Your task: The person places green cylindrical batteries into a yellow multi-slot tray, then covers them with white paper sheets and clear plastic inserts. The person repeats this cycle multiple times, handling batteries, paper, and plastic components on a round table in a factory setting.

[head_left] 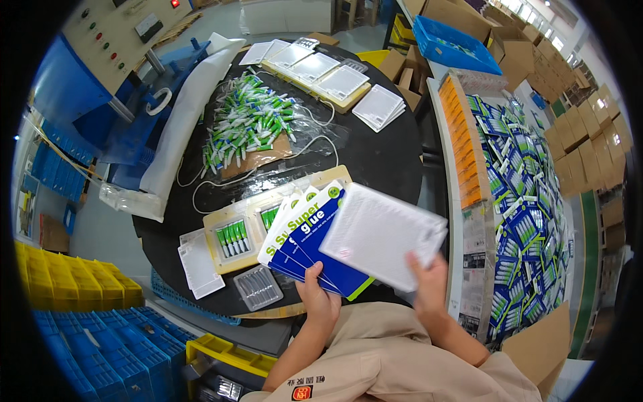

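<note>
My left hand [317, 299] pinches a fan of blue, white and green printed backing cards [309, 249] by its lower edge. With my right hand [429, 283] I grip a small stack of white cards [378, 234], which overlaps the fan's right side. Beneath and beyond the cards lies a cream tray [251, 203], partly hidden by them. Several green-and-white glue tubes [232, 238] sit in its left pocket, and more show in the pocket beside it. A clear plastic blister [258, 289] lies in front of the tray, near my left hand. White cards [201, 264] rest at the tray's left end.
A heap of tubes [248, 124] covers the far part of the round black table [395, 157]. Behind it stands another cream tray [345, 102] with white cards. A bin of packed cards [522, 234] is at right, a blue machine [127, 127] at left, and yellow crates [74, 278] lower left.
</note>
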`<state>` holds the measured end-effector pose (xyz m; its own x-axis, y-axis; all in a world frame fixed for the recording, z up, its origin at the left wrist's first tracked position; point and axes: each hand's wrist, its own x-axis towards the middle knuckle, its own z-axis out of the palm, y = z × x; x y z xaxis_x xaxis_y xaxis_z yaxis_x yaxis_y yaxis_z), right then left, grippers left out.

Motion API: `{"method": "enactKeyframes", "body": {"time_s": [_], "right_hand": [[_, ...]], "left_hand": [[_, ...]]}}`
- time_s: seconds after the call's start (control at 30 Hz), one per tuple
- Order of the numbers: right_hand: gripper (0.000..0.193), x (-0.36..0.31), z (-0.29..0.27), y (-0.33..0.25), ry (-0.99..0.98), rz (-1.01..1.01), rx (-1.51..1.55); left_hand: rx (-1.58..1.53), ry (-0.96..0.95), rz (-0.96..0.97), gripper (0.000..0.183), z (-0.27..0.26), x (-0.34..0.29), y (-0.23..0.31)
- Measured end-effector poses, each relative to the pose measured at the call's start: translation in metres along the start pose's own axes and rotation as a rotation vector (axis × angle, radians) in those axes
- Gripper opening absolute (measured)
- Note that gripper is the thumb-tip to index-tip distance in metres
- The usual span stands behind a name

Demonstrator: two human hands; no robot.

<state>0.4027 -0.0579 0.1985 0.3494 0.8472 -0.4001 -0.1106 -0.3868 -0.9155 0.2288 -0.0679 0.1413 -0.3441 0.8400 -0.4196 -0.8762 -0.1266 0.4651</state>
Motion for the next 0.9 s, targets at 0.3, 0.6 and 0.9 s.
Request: {"method": "enactKeyframes", "body": {"time_s": [0.3, 0.6, 0.9], "right_hand": [[0.009, -0.001, 0.006, -0.033, -0.355, -1.765, -1.284], [0.048, -0.015, -0.005, -0.048, -1.088, -1.288, -1.402], [0.066, -0.021, 0.037, 0.027, -0.444, 0.142, 0.105]], "left_hand": [[-0.009, -0.053, -0.271, 0.041, -0.020, -0.001, 0.010], [0.370, -0.226, -0.387, 0.051, -0.032, 0.010, 0.040], [0.723, -0.660, -0.591, 0.082, -0.043, 0.012, 0.064]]}}
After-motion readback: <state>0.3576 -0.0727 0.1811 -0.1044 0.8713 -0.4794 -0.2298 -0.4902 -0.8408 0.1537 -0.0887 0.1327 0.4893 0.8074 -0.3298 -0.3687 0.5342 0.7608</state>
